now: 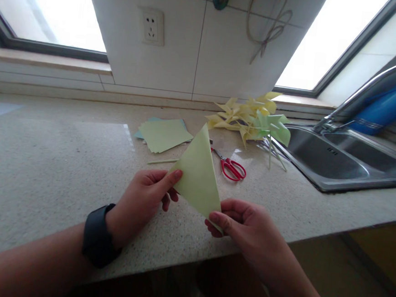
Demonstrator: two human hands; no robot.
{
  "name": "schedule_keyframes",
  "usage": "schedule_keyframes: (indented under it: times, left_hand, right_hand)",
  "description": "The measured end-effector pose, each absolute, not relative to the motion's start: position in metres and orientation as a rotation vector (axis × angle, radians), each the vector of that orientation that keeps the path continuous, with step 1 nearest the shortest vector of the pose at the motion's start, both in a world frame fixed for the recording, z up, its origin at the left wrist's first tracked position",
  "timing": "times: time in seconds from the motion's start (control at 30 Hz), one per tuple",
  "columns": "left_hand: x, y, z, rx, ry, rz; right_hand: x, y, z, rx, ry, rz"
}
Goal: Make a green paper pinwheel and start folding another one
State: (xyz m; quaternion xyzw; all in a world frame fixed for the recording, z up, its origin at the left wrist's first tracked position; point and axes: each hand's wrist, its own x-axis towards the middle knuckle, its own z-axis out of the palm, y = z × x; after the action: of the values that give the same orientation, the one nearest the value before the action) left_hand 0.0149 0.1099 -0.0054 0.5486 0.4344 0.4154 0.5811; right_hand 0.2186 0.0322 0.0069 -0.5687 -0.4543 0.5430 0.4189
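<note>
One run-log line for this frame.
left hand: pinching folded paper triangle | right hand: pinching its lower corner | scissors: on counter

A home kitchen: a steel sink (341, 162) with a curved tap (363, 90) is set into a speckled stone counter (52, 169), tiled wall and socket (152, 26) left of the sink.

Speckled stone counter (46, 164), steel sink (341, 162), tiled wall (198, 52), bright windows (58, 9)

No text, label, brand, number or sign can be read anywhere in the frame. The wall socket (152, 26) in the upper left, the sheets of paper (163, 134) and the scissors (231, 167) at mid-frame show no legible marking.
</note>
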Motion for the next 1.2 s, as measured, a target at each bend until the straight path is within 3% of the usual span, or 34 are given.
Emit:
schedule_keyframes:
  times: [0.57,0.87,1.0,1.2]
  left_hand:
    - [0.014,0.114,-0.008,1.154,1.003,1.033]
    - [0.013,0.118,-0.004,1.205,1.048,0.939]
    - [0.01,0.121,0.001,1.412,1.112,0.626]
    - [0.008,0.122,0.006,1.6,1.148,0.314]
  right_hand:
    - [0.228,0.026,0.01,-1.406,-1.072,1.38]
    - [0.243,0.013,0.007,-1.604,-1.314,1.354]
    - [0.26,-0.001,0.018,-1.71,-1.68,1.151]
    - [0.266,0.002,0.019,-1.374,-2.131,0.362]
